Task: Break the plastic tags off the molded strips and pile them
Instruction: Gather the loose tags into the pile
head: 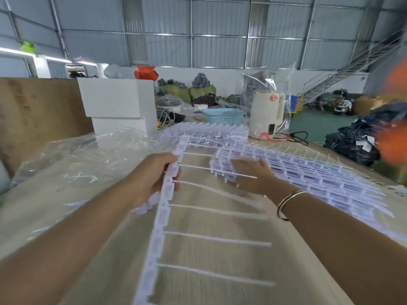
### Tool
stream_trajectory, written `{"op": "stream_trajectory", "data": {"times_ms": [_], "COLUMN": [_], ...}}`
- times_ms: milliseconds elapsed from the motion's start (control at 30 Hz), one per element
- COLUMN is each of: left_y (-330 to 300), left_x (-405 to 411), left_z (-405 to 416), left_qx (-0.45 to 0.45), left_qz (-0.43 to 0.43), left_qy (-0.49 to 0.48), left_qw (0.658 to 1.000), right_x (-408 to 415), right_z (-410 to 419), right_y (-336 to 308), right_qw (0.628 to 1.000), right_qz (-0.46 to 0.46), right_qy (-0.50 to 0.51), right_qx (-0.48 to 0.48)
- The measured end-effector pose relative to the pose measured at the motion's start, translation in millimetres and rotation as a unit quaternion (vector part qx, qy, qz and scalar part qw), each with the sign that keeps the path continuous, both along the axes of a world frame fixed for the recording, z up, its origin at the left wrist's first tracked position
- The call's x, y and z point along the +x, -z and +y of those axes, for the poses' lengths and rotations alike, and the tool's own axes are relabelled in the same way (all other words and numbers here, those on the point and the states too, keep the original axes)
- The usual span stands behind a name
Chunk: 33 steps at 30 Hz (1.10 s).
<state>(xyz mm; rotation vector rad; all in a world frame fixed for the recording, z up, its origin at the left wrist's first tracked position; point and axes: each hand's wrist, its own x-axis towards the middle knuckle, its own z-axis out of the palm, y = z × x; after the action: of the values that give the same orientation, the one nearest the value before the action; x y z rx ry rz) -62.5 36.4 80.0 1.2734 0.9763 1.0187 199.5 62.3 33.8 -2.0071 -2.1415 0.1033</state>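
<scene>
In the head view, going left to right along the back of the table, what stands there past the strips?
White boxes → blue perforated basket → cream-white jug-shaped appliance. In front of them, the left hand grips a molded strip; the right hand lies flat on the pile of strips.

White molded strip (161, 208) ran lengthwise from near edge of view toward far stack, raised off wooden tabletop (198, 271). Flat rectangular tags joined edge to edge along spine; thin white stems jutted rightward, evenly spaced, like comb teeth. Upper part gripped by left hand (152, 175). Stack of strips (308, 181) lay fanned across table at right, layered, tags tinted lilac. Blur softened detail.
</scene>
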Motion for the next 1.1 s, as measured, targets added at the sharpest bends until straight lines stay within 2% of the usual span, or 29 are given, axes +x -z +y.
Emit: {"op": "stream_trajectory", "data": {"times_ms": [33,133,200,300,367,433,533,667,833,967,1100], "left_y": [-4,-9,-3,15,29,39,47,49,59,69,78], "left_x": [-7,-22,-21,-12,-9,-10,-15,-16,-1,-1,-9], "left_z": [-1,-6,-9,-16,-19,-23,-26,-31,-37,-41,-45], "left_qx": [-0.013,0.008,0.053,0.096,0.160,0.211,0.226,0.239,0.287,0.296,0.340], "left_qz": [0.048,0.198,0.256,0.398,0.455,0.474,0.472,0.506,0.553,0.532,0.503], "left_qy": [0.033,0.104,0.127,0.130,0.128,0.100,0.049,0.003,-0.028,-0.061,-0.051], "left_qw": [0.998,0.975,0.957,0.903,0.867,0.849,0.851,0.829,0.782,0.791,0.793], "right_x": [2,10,8,-15,-39,-61,-77,-77,-81,-75,-78], "right_z": [-5,-14,-20,-36,-50,-62,-71,-75,-76,-80,-82], "right_y": [-2,-10,-13,-10,-4,3,13,18,34,31,35], "right_qw": [0.996,0.983,0.956,0.920,0.915,0.931,0.943,0.925,0.887,0.864,0.884], "right_qz": [0.083,0.159,0.264,0.385,0.400,0.357,0.310,0.350,0.432,0.451,0.412], "right_qy": [-0.015,0.008,0.043,0.003,-0.042,-0.068,-0.105,-0.129,-0.156,-0.203,-0.200], "right_qx": [0.000,0.095,0.118,0.068,0.004,-0.036,-0.056,-0.068,-0.051,-0.097,-0.099]}}
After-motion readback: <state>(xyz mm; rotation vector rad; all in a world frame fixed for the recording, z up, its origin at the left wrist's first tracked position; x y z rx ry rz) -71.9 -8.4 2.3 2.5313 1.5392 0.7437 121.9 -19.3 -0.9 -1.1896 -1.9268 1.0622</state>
